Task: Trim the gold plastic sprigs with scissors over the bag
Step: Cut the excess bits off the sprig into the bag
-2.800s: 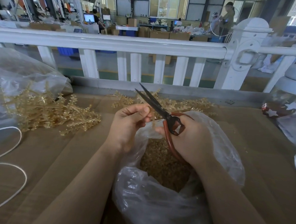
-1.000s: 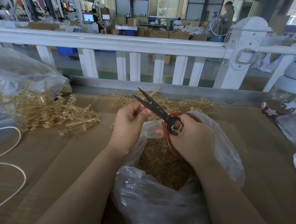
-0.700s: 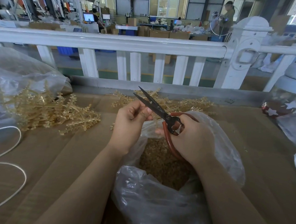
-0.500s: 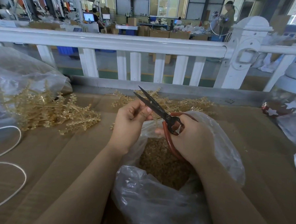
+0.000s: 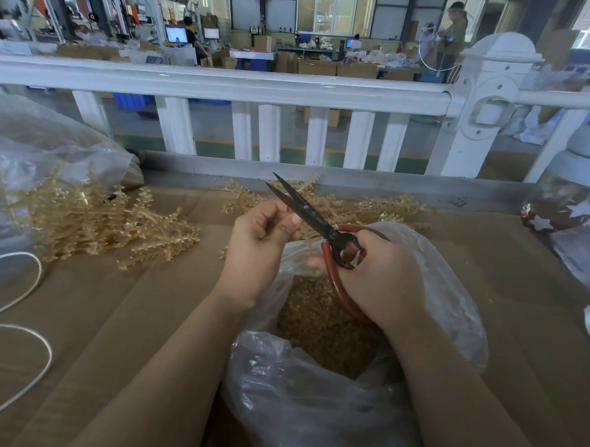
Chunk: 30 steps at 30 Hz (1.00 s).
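Note:
My right hand (image 5: 381,279) grips the red handles of dark-bladed scissors (image 5: 308,212), blades slightly parted and pointing up-left. My left hand (image 5: 260,242) is curled just left of the blades, pinching a small gold sprig piece that is mostly hidden by the fingers. Both hands hover above the open clear plastic bag (image 5: 453,300), which holds a heap of gold trimmings (image 5: 326,324). One pile of gold sprigs (image 5: 95,223) lies to the left, another pile (image 5: 366,206) behind the hands.
A large clear bag (image 5: 34,155) sits at far left, with a white cord (image 5: 15,311) looping over the brown cardboard surface (image 5: 128,317). A white railing (image 5: 225,83) runs behind. At right stands a jar with white stars (image 5: 574,207).
The scissor blades have closed a little and tipped slightly, and both hands have stayed over the bag with only small shifts.

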Motion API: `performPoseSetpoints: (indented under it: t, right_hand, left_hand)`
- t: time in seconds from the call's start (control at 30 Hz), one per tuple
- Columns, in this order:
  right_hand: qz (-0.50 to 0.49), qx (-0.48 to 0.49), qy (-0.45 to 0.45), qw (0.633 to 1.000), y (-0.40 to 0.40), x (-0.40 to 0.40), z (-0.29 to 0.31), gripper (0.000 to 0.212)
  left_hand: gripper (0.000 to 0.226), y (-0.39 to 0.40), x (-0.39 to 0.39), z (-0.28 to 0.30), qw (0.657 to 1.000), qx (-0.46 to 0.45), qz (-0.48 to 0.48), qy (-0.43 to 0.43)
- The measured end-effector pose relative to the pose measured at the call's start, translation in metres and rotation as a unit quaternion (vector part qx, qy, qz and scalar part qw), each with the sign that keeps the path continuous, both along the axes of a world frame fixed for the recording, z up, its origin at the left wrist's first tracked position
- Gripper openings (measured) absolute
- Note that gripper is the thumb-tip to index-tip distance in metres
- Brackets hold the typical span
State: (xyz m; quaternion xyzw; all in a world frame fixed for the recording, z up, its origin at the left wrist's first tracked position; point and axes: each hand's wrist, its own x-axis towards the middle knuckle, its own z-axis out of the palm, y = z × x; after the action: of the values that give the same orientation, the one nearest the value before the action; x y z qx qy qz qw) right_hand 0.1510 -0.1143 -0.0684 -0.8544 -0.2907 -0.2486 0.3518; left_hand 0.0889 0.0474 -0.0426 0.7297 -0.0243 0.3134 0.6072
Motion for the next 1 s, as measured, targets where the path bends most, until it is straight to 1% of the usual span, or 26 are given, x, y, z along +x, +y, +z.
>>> performPoseSetpoints:
  t: [0.07, 0.13, 0.2, 0.27, 0.33, 0.37, 0.47, 0.57, 0.63, 0.73, 0.8, 0.9, 1.0]
  right_hand:
    - [0.005, 0.002, 0.002, 1.000, 0.000, 0.000, 0.000, 0.062]
    - [0.003, -0.007, 0.000, 1.000, 0.000, 0.001, -0.002, 0.052]
    - [-0.003, -0.009, -0.008, 1.000, 0.000, 0.002, -0.004, 0.045]
    - [0.009, 0.013, 0.001, 1.000, 0.000, 0.002, -0.004, 0.046]
    - [0.018, 0.043, 0.023, 0.999, 0.000, 0.000, -0.001, 0.051]
    - [0.016, 0.058, 0.033, 0.998, 0.001, -0.001, 0.000, 0.048]
    - [-0.006, 0.093, 0.074, 0.993, 0.001, -0.001, 0.003, 0.032]
    - [-0.014, 0.123, 0.139, 0.983, 0.000, 0.004, 0.003, 0.033]
    - [-0.014, 0.145, 0.162, 0.976, -0.001, 0.006, 0.004, 0.033]
    - [-0.020, 0.160, 0.159, 0.974, -0.001, 0.005, 0.005, 0.033]
    - [-0.026, 0.166, 0.162, 0.973, 0.000, 0.004, 0.006, 0.033]
    - [-0.031, 0.181, 0.180, 0.966, -0.001, 0.003, 0.007, 0.034]
    - [-0.010, 0.212, 0.192, 0.958, -0.001, 0.002, 0.009, 0.029]
  left_hand:
    - [0.011, -0.003, 0.000, -0.001, 1.000, -0.019, -0.011, -0.002]
    - [0.013, -0.007, 0.000, -0.003, 0.997, -0.075, -0.030, -0.001]
    - [0.015, -0.008, 0.000, -0.005, 0.992, -0.120, -0.029, 0.015]
    - [0.014, -0.006, 0.002, -0.007, 0.989, -0.144, -0.018, 0.031]
    - [0.012, -0.003, 0.003, -0.008, 0.986, -0.161, -0.013, 0.032]
    - [0.012, -0.002, 0.004, -0.007, 0.984, -0.173, -0.016, 0.026]
    - [0.012, 0.000, 0.005, -0.005, 0.974, -0.222, -0.043, 0.001]
    - [0.013, 0.003, 0.005, -0.003, 0.963, -0.264, -0.053, -0.006]
    - [0.015, 0.003, 0.004, -0.001, 0.951, -0.300, -0.073, -0.005]
    - [0.017, 0.005, 0.003, 0.002, 0.921, -0.372, -0.120, 0.007]
    - [0.016, 0.007, 0.003, 0.002, 0.902, -0.403, -0.152, 0.023]
    - [0.009, 0.009, 0.003, 0.002, 0.895, -0.399, -0.199, 0.032]
    - [0.010, 0.009, 0.003, 0.003, 0.909, -0.355, -0.216, 0.033]
